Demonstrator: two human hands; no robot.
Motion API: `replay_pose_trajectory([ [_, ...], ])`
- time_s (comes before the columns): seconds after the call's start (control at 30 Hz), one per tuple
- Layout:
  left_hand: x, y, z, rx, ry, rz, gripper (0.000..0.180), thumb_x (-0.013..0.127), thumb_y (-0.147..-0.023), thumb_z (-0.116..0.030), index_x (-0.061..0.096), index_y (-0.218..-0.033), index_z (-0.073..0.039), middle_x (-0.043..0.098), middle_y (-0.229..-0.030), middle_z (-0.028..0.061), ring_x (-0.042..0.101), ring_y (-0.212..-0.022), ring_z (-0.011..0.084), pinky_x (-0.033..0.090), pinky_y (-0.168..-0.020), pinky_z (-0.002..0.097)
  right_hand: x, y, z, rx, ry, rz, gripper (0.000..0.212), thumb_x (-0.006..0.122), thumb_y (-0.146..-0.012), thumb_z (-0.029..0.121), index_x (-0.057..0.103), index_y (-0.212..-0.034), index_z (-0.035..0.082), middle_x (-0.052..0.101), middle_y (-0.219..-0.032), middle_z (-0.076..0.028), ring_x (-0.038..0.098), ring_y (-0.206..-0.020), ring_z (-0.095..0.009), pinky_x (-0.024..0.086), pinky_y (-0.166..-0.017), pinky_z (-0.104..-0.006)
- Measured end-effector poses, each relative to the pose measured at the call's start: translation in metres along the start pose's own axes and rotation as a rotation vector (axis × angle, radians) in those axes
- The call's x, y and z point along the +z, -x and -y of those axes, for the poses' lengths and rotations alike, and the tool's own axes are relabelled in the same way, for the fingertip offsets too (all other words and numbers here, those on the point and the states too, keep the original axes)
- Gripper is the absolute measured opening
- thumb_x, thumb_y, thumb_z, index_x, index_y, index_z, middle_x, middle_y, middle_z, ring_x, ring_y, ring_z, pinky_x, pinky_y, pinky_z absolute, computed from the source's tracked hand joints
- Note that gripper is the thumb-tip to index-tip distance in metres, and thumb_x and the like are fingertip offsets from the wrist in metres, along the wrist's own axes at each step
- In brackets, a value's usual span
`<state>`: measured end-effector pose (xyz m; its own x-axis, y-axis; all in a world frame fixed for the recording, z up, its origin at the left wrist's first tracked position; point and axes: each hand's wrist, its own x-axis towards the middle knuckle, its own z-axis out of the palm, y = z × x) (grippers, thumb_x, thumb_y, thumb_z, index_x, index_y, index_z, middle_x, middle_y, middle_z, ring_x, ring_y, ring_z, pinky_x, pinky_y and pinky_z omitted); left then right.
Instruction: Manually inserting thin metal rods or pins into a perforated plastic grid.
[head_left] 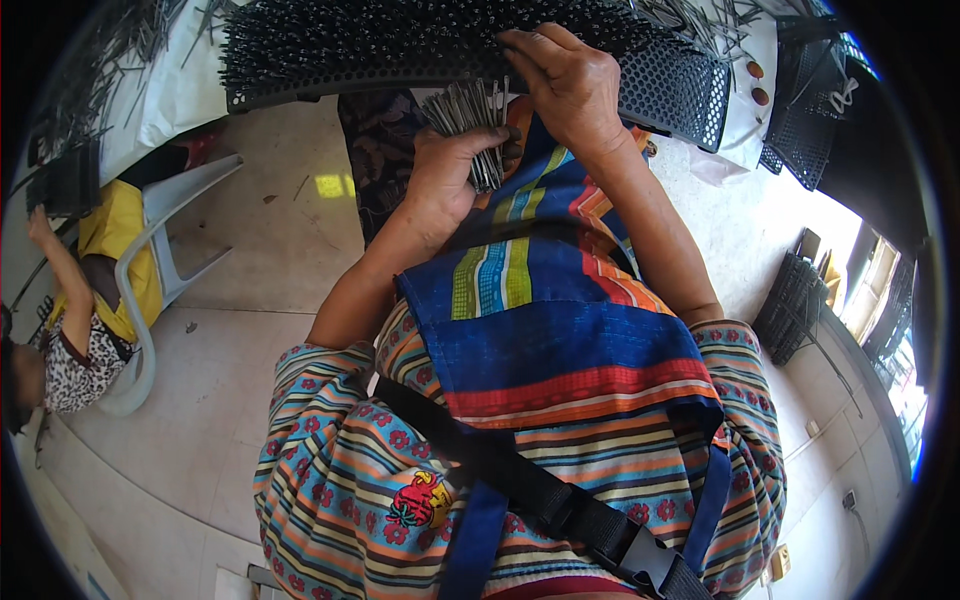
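Note:
My left hand [445,185] is closed round a bundle of thin dark metal-looking sticks [463,115], held upright above my lap. Just beyond it stretches a long black perforated tray [680,95], its holes packed with many similar upright sticks [400,45]. Over the tray's near edge reaches my right hand [570,85], thumb and fingers pinched together among the standing sticks. What lies between those fingertips is too small to make out.
Loose sticks [700,20] lie scattered on the white-covered table behind the tray. Two reddish-brown round things [757,95] sit to its right. More black perforated panels [800,120] hang farther right. At left, another person [85,340] sits on a light plastic chair [160,260].

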<state>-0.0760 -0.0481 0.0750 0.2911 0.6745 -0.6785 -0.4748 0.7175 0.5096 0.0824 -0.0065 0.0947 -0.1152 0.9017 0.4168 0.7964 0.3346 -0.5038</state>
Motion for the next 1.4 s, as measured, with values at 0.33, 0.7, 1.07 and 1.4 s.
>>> replay_pose_trajectory([
  [0.33,0.004,-0.002,0.004,0.020,0.037,-0.028,0.019,0.064,-0.078,0.008,0.063,-0.097,0.011,0.068,-0.082,0.0193,0.069,-0.066,0.0256,0.060,-0.056,0.0335,-0.006,-0.005,-0.003,-0.225,0.102,0.093,0.027,0.066,-0.078,0.013,0.069,-0.105,0.014,0.058,-0.075,-0.004,0.062,-0.062,-0.027,0.050,-0.053,-0.0347],
  [0.7,-0.003,-0.006,0.005,0.040,0.049,0.035,0.020,0.064,-0.079,0.008,0.063,-0.099,0.009,0.069,-0.087,0.0182,0.070,-0.072,0.0253,0.060,-0.064,0.0340,-0.018,-0.020,0.006,-0.198,0.155,0.316,0.041,0.062,-0.073,0.014,0.062,-0.112,0.001,0.059,-0.080,-0.012,0.063,-0.067,-0.031,0.050,-0.057,-0.0398],
  [1.07,0.003,-0.001,0.006,0.067,0.000,0.112,0.022,0.063,-0.079,0.008,0.063,-0.100,0.008,0.069,-0.089,0.0181,0.069,-0.072,0.0254,0.059,-0.065,0.0335,-0.009,0.028,-0.015,0.490,-0.550,0.424,0.023,0.075,-0.074,0.020,0.068,-0.088,0.003,0.065,-0.067,-0.010,0.065,-0.058,-0.016,0.050,-0.054,-0.0316],
  [1.4,0.003,-0.005,0.003,-0.011,-0.080,-0.024,0.022,0.061,-0.082,0.002,0.062,-0.103,0.009,0.069,-0.091,0.0184,0.070,-0.078,0.0273,0.060,-0.072,0.0393,-0.014,0.016,-0.019,0.278,-0.659,-0.274,0.008,0.069,-0.082,0.000,0.071,-0.090,0.002,0.062,-0.073,0.003,0.053,-0.064,-0.003,0.041,-0.057,-0.0167],
])
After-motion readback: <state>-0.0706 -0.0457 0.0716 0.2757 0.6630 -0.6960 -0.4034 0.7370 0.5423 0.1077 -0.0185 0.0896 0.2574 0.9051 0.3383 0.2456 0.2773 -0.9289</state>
